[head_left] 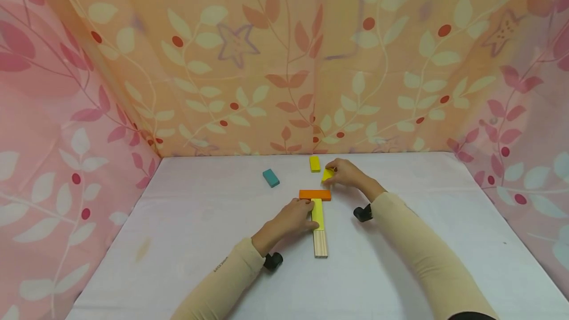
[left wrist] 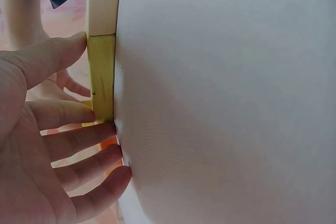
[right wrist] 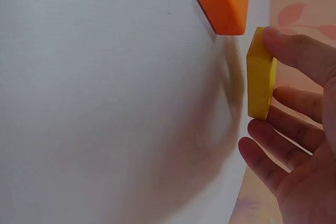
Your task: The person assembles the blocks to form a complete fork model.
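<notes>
My right hand (head_left: 348,174) pinches a yellow block (right wrist: 260,77) between thumb and fingers. In the right wrist view this block is raised off the white cloth, with its shadow beneath. My left hand (head_left: 293,219) holds a yellow-green block (head_left: 317,215) lying on the table, its thumb at the near end and its index finger at the far end. A plain wooden block (head_left: 320,244) lies end to end with it on the near side. Across its far end lies an orange block (head_left: 315,195), forming a T shape.
Farther back, a teal block (head_left: 270,178) lies to the left and another yellow block (head_left: 314,164) near the back edge. White cloth covers the table (head_left: 178,241). Patterned fabric (head_left: 284,63) hangs behind and on both sides.
</notes>
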A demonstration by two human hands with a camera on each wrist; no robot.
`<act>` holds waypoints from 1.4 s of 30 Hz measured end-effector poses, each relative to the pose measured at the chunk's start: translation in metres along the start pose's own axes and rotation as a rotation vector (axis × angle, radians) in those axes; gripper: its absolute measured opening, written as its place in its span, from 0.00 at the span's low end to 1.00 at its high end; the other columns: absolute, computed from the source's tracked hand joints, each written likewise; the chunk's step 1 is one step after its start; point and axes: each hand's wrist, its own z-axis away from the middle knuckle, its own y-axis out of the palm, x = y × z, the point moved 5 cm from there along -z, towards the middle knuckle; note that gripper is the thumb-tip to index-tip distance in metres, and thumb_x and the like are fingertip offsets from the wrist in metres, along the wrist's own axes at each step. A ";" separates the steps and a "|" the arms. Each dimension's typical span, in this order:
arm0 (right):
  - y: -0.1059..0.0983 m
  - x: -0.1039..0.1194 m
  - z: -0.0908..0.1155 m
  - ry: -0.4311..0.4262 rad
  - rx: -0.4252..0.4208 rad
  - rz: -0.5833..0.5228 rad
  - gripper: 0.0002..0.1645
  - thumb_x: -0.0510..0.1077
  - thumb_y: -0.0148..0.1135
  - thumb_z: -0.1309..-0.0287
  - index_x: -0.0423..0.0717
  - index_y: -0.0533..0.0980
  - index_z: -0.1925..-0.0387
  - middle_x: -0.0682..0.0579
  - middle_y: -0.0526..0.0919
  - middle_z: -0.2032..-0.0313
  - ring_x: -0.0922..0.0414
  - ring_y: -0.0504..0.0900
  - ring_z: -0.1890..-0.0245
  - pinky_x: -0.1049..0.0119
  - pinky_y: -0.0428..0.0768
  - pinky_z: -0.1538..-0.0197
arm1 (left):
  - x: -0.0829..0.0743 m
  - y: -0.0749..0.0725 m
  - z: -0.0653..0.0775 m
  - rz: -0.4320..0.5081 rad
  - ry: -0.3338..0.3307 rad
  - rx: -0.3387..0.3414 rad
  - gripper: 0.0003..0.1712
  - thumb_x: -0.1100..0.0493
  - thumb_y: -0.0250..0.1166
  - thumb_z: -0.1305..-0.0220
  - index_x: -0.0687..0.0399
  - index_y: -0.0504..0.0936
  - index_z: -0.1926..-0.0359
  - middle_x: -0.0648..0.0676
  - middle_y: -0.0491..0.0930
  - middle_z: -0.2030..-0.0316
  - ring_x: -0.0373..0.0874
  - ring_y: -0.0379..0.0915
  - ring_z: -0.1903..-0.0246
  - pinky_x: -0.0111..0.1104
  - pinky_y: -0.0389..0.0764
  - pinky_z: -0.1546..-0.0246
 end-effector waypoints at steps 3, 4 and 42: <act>0.003 0.000 -0.002 -0.002 0.005 0.010 0.37 0.53 0.75 0.51 0.36 0.76 0.43 0.42 0.81 0.53 0.49 0.75 0.57 0.56 0.78 0.46 | -0.001 -0.001 0.000 0.002 0.003 -0.002 0.38 0.41 0.69 0.42 0.54 0.73 0.34 0.52 0.76 0.38 0.47 0.70 0.44 0.40 0.74 0.38; 0.004 0.000 -0.002 -0.001 0.007 0.014 0.36 0.52 0.75 0.51 0.36 0.77 0.44 0.43 0.81 0.55 0.49 0.75 0.57 0.57 0.78 0.48 | -0.001 -0.001 0.001 0.003 0.005 -0.003 0.39 0.41 0.69 0.42 0.54 0.73 0.34 0.52 0.76 0.38 0.47 0.70 0.44 0.40 0.74 0.38; 0.008 -0.007 0.004 -0.051 0.013 0.059 0.29 0.47 0.69 0.43 0.35 0.77 0.44 0.44 0.80 0.59 0.53 0.73 0.64 0.67 0.73 0.60 | -0.001 -0.001 0.002 0.008 -0.014 0.003 0.38 0.41 0.69 0.42 0.53 0.73 0.34 0.52 0.74 0.36 0.48 0.69 0.41 0.40 0.73 0.36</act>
